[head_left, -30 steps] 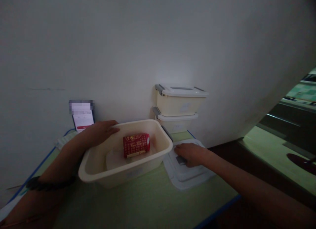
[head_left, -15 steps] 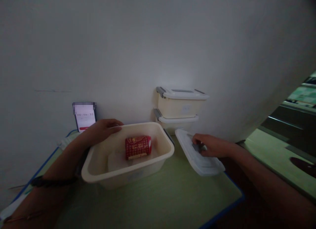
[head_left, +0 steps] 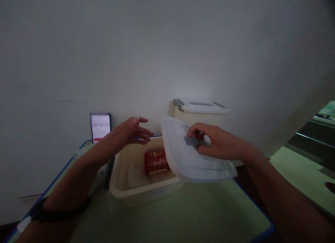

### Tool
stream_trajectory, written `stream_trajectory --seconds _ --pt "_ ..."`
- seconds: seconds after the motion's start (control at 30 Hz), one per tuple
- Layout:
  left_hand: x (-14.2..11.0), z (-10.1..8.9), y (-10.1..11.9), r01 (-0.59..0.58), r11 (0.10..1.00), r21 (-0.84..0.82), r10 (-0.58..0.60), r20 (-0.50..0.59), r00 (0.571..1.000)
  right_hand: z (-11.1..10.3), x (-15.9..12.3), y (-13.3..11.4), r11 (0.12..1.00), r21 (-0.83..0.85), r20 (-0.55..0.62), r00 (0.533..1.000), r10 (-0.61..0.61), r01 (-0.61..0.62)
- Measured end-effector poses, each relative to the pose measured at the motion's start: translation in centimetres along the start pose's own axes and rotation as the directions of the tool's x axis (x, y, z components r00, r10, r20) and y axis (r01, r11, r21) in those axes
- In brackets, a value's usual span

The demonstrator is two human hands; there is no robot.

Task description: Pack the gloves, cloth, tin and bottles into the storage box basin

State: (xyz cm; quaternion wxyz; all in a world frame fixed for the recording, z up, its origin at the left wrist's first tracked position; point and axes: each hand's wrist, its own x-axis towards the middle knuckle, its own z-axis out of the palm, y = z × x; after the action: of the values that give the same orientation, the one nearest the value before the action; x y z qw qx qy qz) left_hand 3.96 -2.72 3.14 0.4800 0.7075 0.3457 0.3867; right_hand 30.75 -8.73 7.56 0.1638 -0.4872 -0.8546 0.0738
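My right hand grips the grey handle of a white plastic lid, which is tilted in the air and overlaps the right side of a cream storage box. Inside the box, a red can with gold lettering lies on its side, its right end hidden by the lid. Beside the can is something pale that I cannot make out. My left hand hovers over the box's back left corner, fingers apart and holding nothing.
At the back, a closed cream box with a white lid stands against the wall, its lower part hidden. A phone leans upright on the left. The green table has a blue edge; another green surface lies at far right.
The lid has risen from the table and moved left over the box with my right hand. My left hand has come off the box's rim. The view has shifted slightly.
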Motion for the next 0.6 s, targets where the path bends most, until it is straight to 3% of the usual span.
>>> stream_trajectory --seconds 0.07,0.1,0.2,0.3,0.4,0.5,0.6 --pt "-0.4 0.4 0.4 0.031 0.987 -0.160 -0.020 0.069 0.997 0.6 1.7 -1.3 0.998 -0.005 -0.040 0.997 -0.066 0.065" --pt "-0.5 0.6 0.5 0.033 0.981 -0.191 -0.023 0.054 0.998 1.1 2.5 -2.0 0.996 -0.008 -0.067 0.993 -0.093 0.092" --pt "-0.4 0.6 0.5 0.017 0.978 -0.208 -0.037 -0.093 0.995 2.7 4.6 -4.1 0.991 -0.050 -0.143 0.981 -0.132 0.126" --pt "-0.2 -0.7 0.1 0.081 0.969 -0.234 -0.122 -0.165 0.979 3.8 5.2 -5.4 0.995 -0.040 -0.224 0.970 -0.096 0.089" --pt "-0.1 -2.9 -0.4 0.113 0.955 -0.275 -0.171 -0.199 0.965 3.7 4.3 -5.2 0.997 0.041 -0.320 0.946 -0.055 0.072" --pt "-0.1 -4.6 -0.9 0.092 0.928 -0.361 -0.186 -0.236 0.954 3.1 3.5 -3.7 0.993 0.116 -0.442 0.896 0.037 0.016" --pt "0.0 -5.2 -1.4 0.105 0.885 -0.453 -0.247 -0.267 0.931 3.3 4.0 -2.1 0.973 0.229 -0.609 0.776 0.162 -0.023"
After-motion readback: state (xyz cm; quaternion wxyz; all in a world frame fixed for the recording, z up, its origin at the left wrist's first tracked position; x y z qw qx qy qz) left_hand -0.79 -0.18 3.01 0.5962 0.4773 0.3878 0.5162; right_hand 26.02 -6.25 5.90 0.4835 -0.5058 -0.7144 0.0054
